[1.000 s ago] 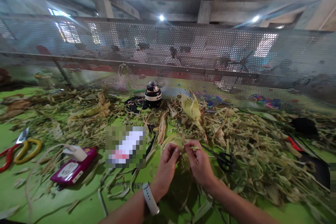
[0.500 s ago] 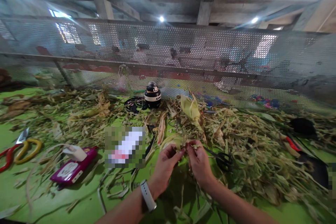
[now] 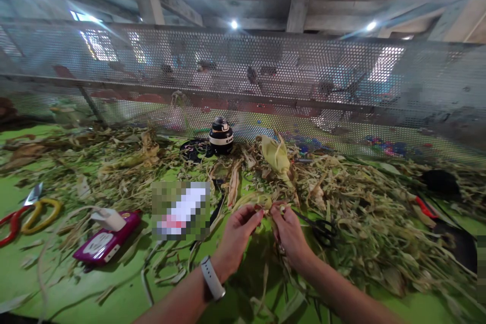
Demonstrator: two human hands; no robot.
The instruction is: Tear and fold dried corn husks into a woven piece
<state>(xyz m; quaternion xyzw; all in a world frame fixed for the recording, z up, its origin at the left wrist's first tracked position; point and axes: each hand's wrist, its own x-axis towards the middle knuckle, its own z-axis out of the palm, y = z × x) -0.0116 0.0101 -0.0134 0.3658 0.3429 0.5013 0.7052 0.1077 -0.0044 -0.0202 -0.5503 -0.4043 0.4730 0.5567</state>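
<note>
Together, the left hand (image 3: 238, 233) and right hand (image 3: 288, 232) pinch thin, pale, yellow-green leaf strips (image 3: 267, 205)

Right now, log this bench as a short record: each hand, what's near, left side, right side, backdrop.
Left hand: pale band on the wrist; thumb and finger pinch plant material
Right hand: pinches the same material, fingertips close to the left's
Near: black-handled scissors just right of the right hand; yellow-green husk beyond both
Left side: purple box with a white plug; scissors with red and yellow handles
Right side: large heap of leaf strips
Backdrop: perforated screen
</note>
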